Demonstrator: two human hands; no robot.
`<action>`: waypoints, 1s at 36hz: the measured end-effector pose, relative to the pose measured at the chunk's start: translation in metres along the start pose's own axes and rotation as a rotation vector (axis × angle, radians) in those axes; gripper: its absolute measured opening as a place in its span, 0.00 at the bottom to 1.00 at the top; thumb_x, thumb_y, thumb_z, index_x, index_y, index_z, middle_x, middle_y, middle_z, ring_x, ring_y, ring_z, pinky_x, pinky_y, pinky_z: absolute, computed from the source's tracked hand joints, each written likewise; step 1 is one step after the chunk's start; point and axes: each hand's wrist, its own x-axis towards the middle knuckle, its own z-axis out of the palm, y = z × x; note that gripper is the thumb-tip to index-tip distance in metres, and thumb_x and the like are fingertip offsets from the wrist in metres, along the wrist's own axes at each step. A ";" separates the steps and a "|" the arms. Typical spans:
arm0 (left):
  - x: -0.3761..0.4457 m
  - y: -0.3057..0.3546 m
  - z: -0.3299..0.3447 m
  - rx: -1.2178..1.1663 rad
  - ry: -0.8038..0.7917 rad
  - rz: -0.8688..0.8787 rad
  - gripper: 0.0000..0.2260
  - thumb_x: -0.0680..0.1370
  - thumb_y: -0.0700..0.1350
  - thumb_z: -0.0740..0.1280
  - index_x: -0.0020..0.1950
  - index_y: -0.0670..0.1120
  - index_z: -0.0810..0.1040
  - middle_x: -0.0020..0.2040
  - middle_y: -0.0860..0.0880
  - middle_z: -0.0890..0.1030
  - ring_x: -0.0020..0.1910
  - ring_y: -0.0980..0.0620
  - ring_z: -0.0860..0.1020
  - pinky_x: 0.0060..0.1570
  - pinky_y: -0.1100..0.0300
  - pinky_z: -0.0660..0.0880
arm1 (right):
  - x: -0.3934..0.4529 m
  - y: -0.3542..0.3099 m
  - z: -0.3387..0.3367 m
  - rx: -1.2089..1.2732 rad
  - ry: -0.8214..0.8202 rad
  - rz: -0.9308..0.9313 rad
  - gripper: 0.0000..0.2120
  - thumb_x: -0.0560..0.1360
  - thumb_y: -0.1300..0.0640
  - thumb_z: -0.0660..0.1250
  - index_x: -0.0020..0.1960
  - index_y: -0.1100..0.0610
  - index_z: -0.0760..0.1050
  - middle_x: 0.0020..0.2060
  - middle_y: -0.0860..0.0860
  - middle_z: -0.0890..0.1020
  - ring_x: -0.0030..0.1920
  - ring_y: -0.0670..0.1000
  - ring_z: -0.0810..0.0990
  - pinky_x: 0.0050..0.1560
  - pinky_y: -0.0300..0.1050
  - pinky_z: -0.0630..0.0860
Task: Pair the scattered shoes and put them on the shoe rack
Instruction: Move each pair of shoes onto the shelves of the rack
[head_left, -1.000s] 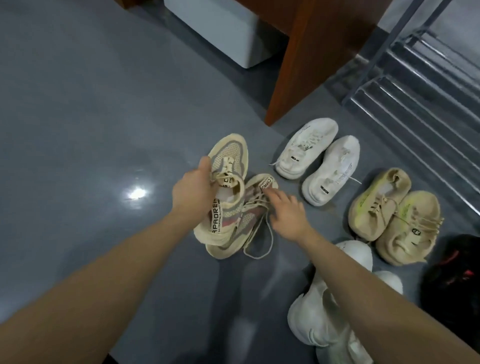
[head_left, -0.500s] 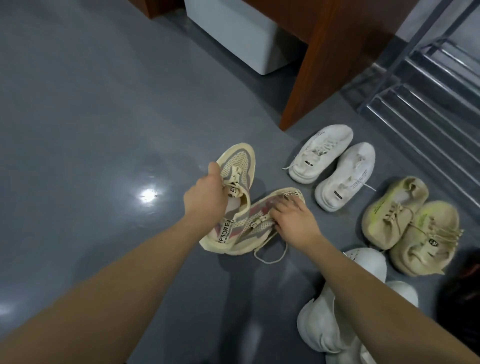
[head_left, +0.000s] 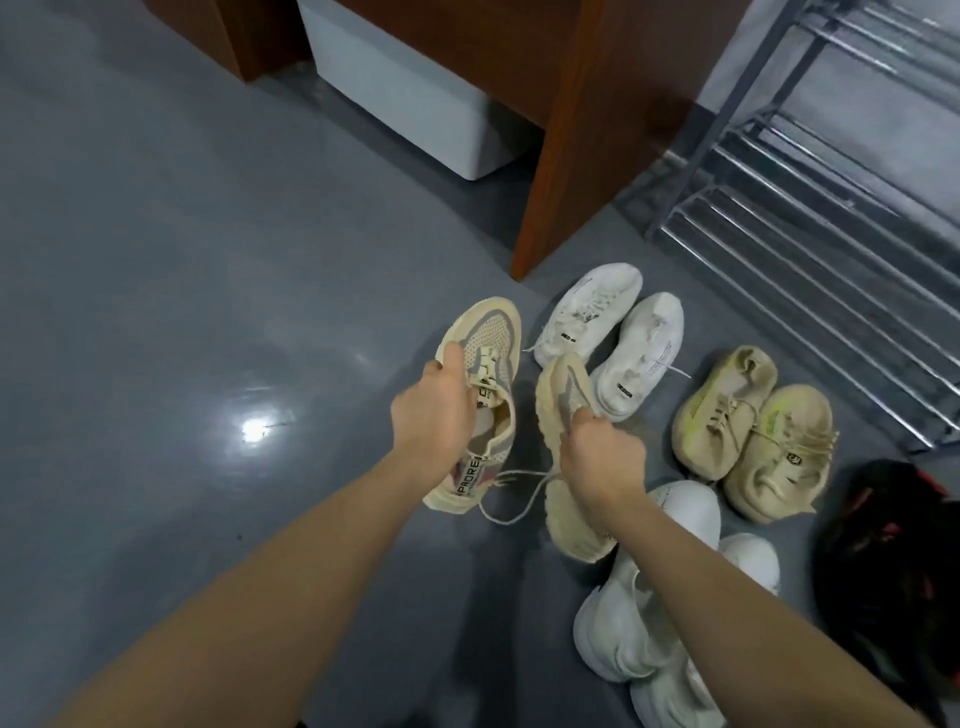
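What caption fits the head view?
Left hand and right hand each grip one beige sneaker beside paired shoes.

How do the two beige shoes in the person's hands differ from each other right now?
The beige mesh sneaker in the left hand shows its top, with laces and black lettering facing the camera; the beige sneaker in the right hand is turned on its side, showing its ridged sole edge. The left one's opening is visible; the right one's is hidden. Both share beige mesh with grey-pink panels, and look like a pair.
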 end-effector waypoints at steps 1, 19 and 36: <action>0.000 0.000 0.004 0.009 -0.029 -0.004 0.12 0.81 0.45 0.57 0.63 0.43 0.63 0.53 0.43 0.76 0.46 0.41 0.77 0.38 0.53 0.68 | -0.003 0.000 0.002 0.033 -0.023 0.024 0.10 0.77 0.62 0.56 0.58 0.61 0.69 0.51 0.55 0.80 0.50 0.58 0.80 0.39 0.45 0.66; 0.023 -0.002 0.064 0.104 -0.281 0.012 0.16 0.75 0.30 0.56 0.60 0.43 0.62 0.39 0.46 0.70 0.36 0.44 0.71 0.34 0.53 0.68 | -0.011 -0.023 0.048 0.381 -0.070 0.085 0.13 0.79 0.51 0.58 0.54 0.59 0.73 0.51 0.56 0.79 0.54 0.59 0.77 0.50 0.49 0.71; 0.034 -0.012 0.072 0.114 -0.350 0.072 0.24 0.75 0.30 0.55 0.68 0.47 0.64 0.46 0.42 0.75 0.40 0.44 0.72 0.37 0.53 0.70 | 0.010 -0.005 0.076 0.192 -0.040 -0.216 0.16 0.74 0.56 0.62 0.61 0.51 0.74 0.69 0.52 0.67 0.67 0.61 0.63 0.67 0.55 0.56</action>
